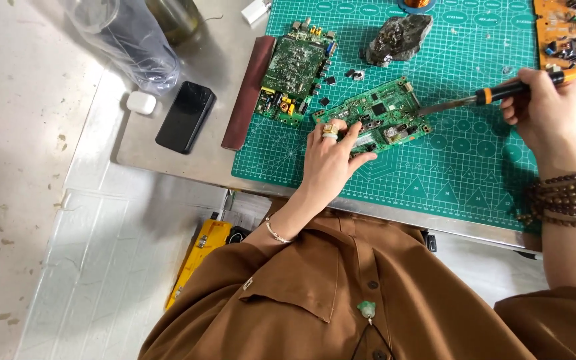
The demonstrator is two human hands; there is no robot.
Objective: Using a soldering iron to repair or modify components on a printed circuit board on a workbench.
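Observation:
A green circuit board (381,110) lies tilted on the green cutting mat (461,167). My left hand (331,160), with a ring on one finger, presses on the board's near left end. My right hand (545,107) grips a soldering iron (501,92) with an orange and black handle. Its metal tip reaches left and touches the board's right edge. Beaded bracelets wrap my right wrist.
A second green board (296,70) lies at the mat's left edge beside a brown strip (248,93). A grey rock-like lump (400,39), an orange board (568,30), a black phone (185,117), a white earbud case (141,102) and a plastic bottle (131,40) stand around. A yellow tool (198,257) lies below the table.

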